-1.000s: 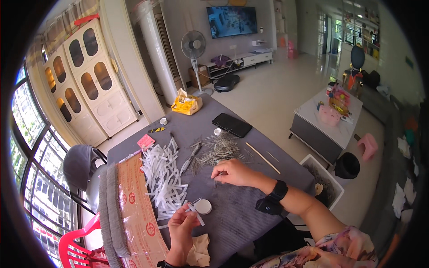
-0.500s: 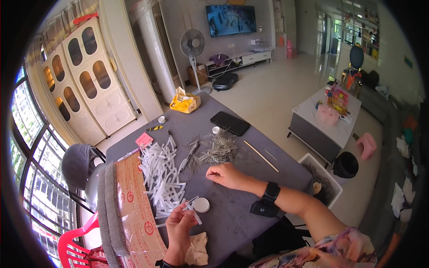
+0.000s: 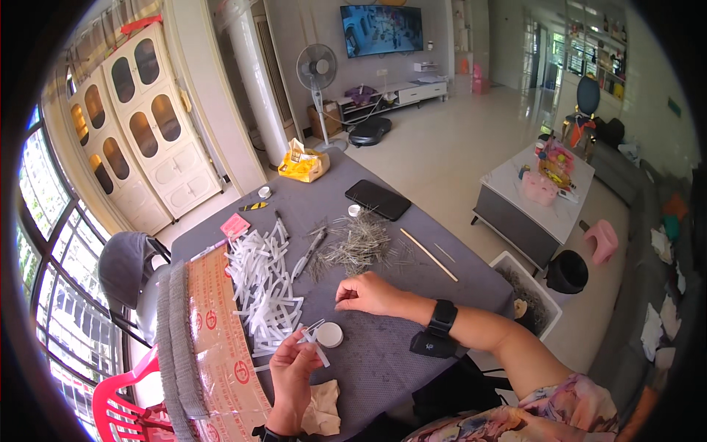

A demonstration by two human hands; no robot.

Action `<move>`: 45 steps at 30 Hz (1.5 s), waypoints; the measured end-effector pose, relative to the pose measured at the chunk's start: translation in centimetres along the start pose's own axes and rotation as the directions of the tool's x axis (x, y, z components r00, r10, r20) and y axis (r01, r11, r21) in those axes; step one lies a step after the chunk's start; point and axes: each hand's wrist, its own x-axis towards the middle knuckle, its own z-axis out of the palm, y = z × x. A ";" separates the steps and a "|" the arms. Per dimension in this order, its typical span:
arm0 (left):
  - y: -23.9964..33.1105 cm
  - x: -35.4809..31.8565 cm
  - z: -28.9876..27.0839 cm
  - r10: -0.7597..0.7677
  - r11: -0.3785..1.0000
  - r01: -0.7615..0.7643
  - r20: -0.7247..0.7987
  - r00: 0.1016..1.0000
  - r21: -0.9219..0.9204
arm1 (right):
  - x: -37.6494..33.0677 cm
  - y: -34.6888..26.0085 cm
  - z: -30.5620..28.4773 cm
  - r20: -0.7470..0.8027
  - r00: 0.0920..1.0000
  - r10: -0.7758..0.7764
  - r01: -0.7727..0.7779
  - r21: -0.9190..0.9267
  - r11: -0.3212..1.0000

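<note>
My left hand [image 3: 293, 374] is closed near the table's front, pinching a narrow white plastic strip [image 3: 324, 358] with what looks like a thin metal piece beside it. Just right of its fingertips stands a small round white container [image 3: 330, 335]. Over the table's middle, my right hand [image 3: 372, 294] has thumb and fingers pressed together; anything between them is too small to make out. Beyond it lies a heap of thin metal needle-like pieces [image 3: 359, 249]. A pile of white plastic strips [image 3: 259, 276] spreads to the left, past my left hand.
A thin wooden stick [image 3: 429, 255], a black phone [image 3: 378, 200], a pen-like tool [image 3: 309, 253], a pink pad [image 3: 236, 225] and a yellow bag [image 3: 303, 165] lie on the grey table. Brown cardboard [image 3: 228, 346] covers its left edge. A white bin [image 3: 532, 298] stands at the right.
My right hand has come slightly nearer to me, its fingers still together. The left hand keeps its pinch on the strip. The view has shifted a little.
</note>
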 end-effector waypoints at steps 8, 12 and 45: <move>0.1 -0.6 -0.1 -0.015 1.000 0.015 -0.028 0.999 0.014 | 0.4 1.7 0.6 -0.194 0.933 -0.305 0.284 -0.127 0.950; 0.1 -0.9 -0.7 -0.012 0.997 0.015 -0.051 0.999 0.071 | 0.2 -0.7 0.6 -0.148 0.987 0.068 -0.031 0.241 0.970; 0.2 0.1 -1.1 -0.034 0.995 0.038 0.047 0.998 -0.087 | -0.8 -4.8 2.2 -0.025 0.998 0.054 -0.047 0.229 0.972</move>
